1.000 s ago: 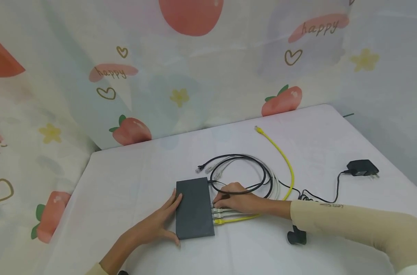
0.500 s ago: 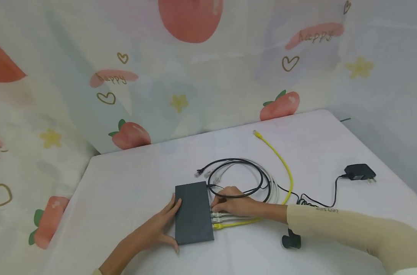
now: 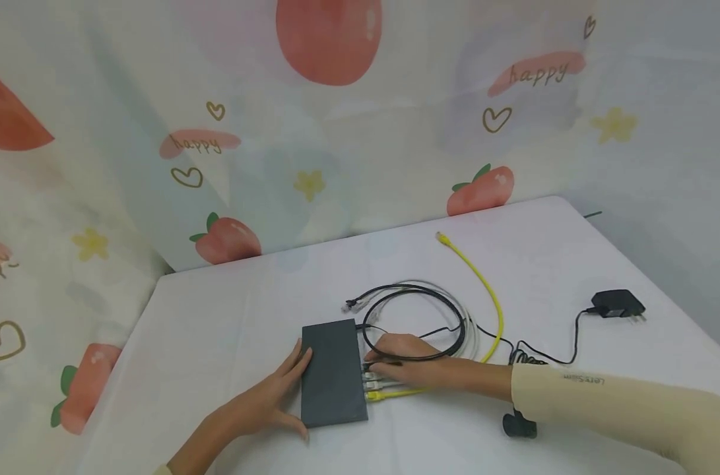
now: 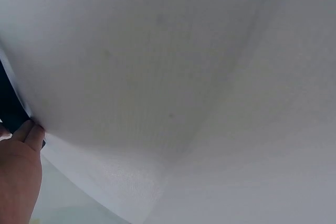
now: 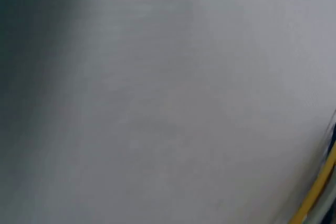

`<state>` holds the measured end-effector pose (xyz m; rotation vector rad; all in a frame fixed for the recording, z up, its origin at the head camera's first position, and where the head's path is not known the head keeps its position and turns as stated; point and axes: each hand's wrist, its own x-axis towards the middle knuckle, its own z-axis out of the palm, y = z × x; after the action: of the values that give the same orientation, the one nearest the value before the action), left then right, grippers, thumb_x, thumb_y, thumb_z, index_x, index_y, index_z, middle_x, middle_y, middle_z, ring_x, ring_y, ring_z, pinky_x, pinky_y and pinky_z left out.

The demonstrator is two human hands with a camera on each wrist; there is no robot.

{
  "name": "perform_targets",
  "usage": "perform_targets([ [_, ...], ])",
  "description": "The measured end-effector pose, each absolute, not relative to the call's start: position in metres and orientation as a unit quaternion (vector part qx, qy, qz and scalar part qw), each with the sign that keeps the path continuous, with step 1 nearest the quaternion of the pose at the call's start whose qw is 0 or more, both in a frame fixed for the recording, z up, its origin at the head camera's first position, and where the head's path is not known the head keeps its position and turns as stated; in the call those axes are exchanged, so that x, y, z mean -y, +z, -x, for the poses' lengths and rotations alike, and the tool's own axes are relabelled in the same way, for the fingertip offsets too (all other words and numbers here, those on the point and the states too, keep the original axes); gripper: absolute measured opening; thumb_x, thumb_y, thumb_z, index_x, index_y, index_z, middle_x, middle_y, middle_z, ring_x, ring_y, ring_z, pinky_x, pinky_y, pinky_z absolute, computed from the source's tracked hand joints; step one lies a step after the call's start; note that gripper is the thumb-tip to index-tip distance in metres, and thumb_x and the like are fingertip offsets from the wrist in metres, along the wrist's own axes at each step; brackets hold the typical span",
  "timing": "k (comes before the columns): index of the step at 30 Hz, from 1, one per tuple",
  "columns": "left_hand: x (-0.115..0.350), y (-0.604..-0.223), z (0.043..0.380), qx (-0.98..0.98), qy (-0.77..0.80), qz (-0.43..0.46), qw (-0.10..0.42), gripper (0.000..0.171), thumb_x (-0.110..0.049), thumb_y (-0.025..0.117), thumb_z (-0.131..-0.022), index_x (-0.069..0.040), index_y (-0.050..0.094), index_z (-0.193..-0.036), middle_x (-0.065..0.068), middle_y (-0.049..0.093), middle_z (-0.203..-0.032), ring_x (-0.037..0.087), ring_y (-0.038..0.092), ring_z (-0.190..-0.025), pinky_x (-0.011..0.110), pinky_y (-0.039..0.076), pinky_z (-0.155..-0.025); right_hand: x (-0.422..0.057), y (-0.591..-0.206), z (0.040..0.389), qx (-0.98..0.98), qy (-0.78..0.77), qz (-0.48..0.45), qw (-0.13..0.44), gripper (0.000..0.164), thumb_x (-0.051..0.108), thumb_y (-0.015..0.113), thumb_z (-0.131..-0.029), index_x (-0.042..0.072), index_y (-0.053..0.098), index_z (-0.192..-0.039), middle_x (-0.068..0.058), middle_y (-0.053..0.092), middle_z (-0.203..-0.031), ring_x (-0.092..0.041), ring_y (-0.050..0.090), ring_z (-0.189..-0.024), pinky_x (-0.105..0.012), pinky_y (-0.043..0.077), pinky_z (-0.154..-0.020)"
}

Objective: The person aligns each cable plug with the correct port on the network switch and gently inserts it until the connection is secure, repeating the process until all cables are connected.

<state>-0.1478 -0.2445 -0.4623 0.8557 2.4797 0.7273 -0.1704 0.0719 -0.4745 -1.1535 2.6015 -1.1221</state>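
A flat dark grey network switch (image 3: 334, 376) lies on the white table in the head view. My left hand (image 3: 267, 402) rests against its left side, fingers extended along the edge and thumb at the near left corner. The left wrist view shows those fingertips at the dark edge of the switch (image 4: 10, 100). On the other side, my right hand (image 3: 402, 361) pinches the plug end of a black network cable (image 3: 427, 288) at the port side; its loop crosses over the hand. Just nearer me, white network cables (image 3: 376, 384) and a yellow network cable (image 3: 495, 297) run into the switch.
A black power adapter (image 3: 618, 303) lies at the right, its cord (image 3: 575, 336) running toward the switch's far corner. Loose cable ends lie behind the switch. A black camera (image 3: 520, 424) hangs below the right sleeve. Patterned cloth (image 3: 336, 152) hangs behind the table.
The black cable's loop has sunk lower across my right hand, which has shifted slightly toward me along the ports. My left hand keeps its place on the switch. The head view has tilted slightly.
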Motion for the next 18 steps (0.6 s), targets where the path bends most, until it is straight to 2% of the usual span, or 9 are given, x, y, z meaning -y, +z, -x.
perform_targets([
  [6,0.247,-0.463,0.149,-0.894,0.254,-0.307,0.204,0.123,-0.055,0.076,-0.064,-0.015,0.001,-0.152,0.009,-0.016,-0.155,0.028,0.001,-0.14,0.047,0.026,-0.105,-0.093,-0.465,0.167,-0.865,-0.337,0.366,0.065,0.041,0.038,0.054,-0.096,0.007,0.062,-0.12,-0.001,0.06,-0.116,-0.015,0.053,-0.109,-0.035,0.044,-0.09],
  [11,0.249,-0.461,0.151,-0.895,0.253,-0.308,0.199,0.122,-0.055,0.076,-0.064,-0.015,0.001,-0.152,0.009,-0.015,-0.155,0.029,0.002,-0.14,0.047,0.027,-0.105,-0.111,-0.449,0.152,-0.893,-0.202,0.394,0.079,0.056,0.035,0.052,-0.097,-0.007,0.047,-0.134,-0.018,0.044,-0.138,-0.033,0.039,-0.127,-0.045,0.034,-0.102],
  [15,0.25,-0.461,0.152,-0.894,0.255,-0.309,0.199,0.122,-0.054,0.077,-0.065,-0.016,0.002,-0.152,0.01,-0.015,-0.155,0.03,0.002,-0.14,0.048,0.027,-0.105,-0.12,-0.439,0.138,-0.905,-0.099,0.407,0.076,0.062,0.032,0.055,-0.095,-0.013,0.041,-0.134,-0.027,0.035,-0.142,-0.041,0.028,-0.133,-0.049,0.026,-0.106],
  [18,0.251,-0.463,0.152,-0.895,0.253,-0.309,0.198,0.122,-0.055,0.077,-0.065,-0.016,0.001,-0.152,0.01,-0.015,-0.155,0.029,0.002,-0.14,0.048,0.028,-0.104,-0.127,-0.432,0.13,-0.914,-0.078,0.39,0.084,0.064,0.032,0.056,-0.094,-0.012,0.038,-0.137,-0.026,0.033,-0.144,-0.039,0.026,-0.134,-0.049,0.025,-0.106],
])
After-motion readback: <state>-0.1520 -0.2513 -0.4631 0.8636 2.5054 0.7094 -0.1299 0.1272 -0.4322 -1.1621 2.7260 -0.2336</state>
